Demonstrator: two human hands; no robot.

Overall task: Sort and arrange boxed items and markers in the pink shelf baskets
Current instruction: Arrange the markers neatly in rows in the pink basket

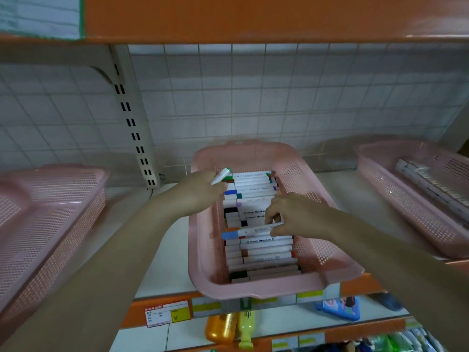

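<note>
Most markers already lie in a row in the middle basket [330,273], while the left hand [200,191] grips a green-capped marker [220,177] and the right hand [294,214] pinches a blue-capped marker [250,232], both seemingly not yet placed.

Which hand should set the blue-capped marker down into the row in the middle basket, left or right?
Right. The right hand already pinches the blue-capped marker just above the row in the middle basket. The left hand is busy holding a green-capped marker at the basket's left rim.
</note>
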